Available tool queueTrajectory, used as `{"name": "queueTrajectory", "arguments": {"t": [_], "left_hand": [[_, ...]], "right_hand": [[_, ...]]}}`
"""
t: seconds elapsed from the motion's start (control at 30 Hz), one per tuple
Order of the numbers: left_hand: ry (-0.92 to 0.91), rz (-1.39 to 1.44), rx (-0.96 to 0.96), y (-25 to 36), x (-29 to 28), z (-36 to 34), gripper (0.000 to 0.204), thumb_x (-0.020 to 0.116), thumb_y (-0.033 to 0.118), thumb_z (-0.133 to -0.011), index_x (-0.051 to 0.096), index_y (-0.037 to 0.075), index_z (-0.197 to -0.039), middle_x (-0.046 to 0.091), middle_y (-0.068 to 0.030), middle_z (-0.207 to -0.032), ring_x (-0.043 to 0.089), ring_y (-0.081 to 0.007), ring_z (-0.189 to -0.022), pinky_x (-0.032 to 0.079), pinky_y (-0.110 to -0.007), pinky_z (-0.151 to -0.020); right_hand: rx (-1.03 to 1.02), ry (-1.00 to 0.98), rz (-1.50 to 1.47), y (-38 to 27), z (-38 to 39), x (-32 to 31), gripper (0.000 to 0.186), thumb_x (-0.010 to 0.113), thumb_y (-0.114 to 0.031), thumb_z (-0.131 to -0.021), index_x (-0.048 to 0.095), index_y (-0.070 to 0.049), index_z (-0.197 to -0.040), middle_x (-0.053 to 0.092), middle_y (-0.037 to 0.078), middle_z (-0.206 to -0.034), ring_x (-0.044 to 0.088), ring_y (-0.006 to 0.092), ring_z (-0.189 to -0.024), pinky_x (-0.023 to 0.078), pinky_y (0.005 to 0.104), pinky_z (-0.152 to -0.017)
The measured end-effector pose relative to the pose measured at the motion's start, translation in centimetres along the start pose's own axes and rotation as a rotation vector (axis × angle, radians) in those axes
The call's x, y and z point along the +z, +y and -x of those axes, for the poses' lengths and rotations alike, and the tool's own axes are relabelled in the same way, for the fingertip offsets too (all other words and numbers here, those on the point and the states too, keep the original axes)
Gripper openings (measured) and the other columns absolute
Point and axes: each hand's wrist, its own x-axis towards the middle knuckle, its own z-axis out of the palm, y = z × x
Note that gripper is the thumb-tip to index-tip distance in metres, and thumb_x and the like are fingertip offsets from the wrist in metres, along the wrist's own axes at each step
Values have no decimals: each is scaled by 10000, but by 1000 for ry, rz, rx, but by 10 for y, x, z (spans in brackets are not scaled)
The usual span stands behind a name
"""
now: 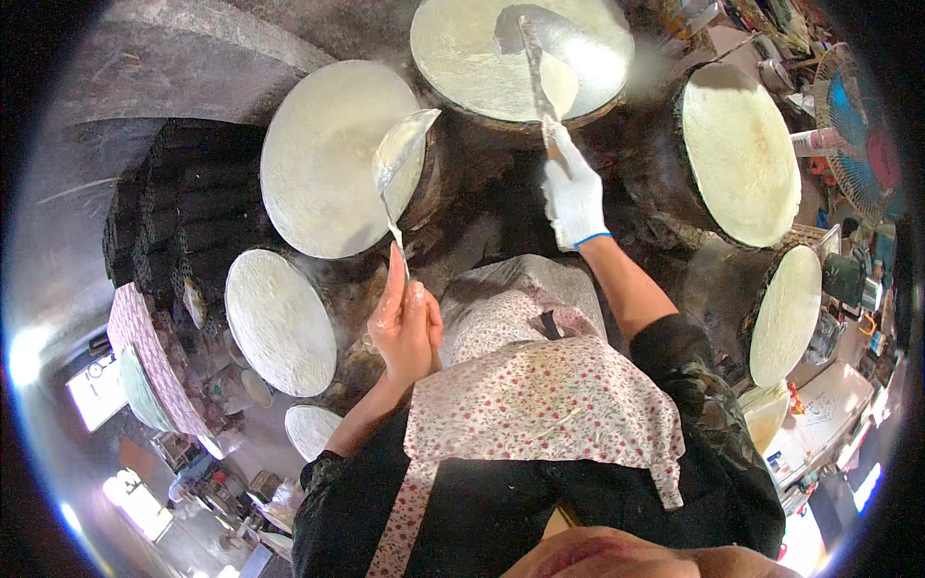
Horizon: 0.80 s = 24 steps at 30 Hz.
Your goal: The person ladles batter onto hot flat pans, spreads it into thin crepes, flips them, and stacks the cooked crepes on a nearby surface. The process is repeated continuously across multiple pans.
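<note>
White-gloved right hand (573,196) grips one stick (533,69), left hand (405,329) pinches one ladle (393,159), both reaching ahead over two pans (590,37)

The person (525,506) wears a black top (361,491) at the frame's lower middle, dark patterned sleeves (718,414), a pale apron (544,400) and strap (405,520) in small red-flower print, and a white, blue-edged glove (572,183) over the right grip (575,197).

Ladle (397,152) and stick (533,67) in hands (403,332), pale rounds (328,159)

Bright window (98,397) lower left; blue-bladed fan (850,125) right.
</note>
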Motion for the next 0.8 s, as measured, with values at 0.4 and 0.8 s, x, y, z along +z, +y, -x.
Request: {"name": "queueTrajectory", "arguments": {"t": [0.4,0.8], "left_hand": [[112,4,-73,11,86,25,540,471,56,-1105,367,57,-1635,540,6,-640,428,-33,-485,367,-213,-467],[224,19,-58,22,137,44,561,469,102,-1119,306,44,-1653,528,-10,-652,432,-47,-470,371,-221,-421]], "right_hand": [[44,-219,41,-15,-15,-86,499,560,-133,-1052,577,-281,-1529,475,-59,-657,421,59,-492,374,262,-408],[-440,-318,122,-30,-38,-81,471,607,-144,-1022,604,-225,-1486,705,104,-873,662,266,-681,535,401,-613]]}}
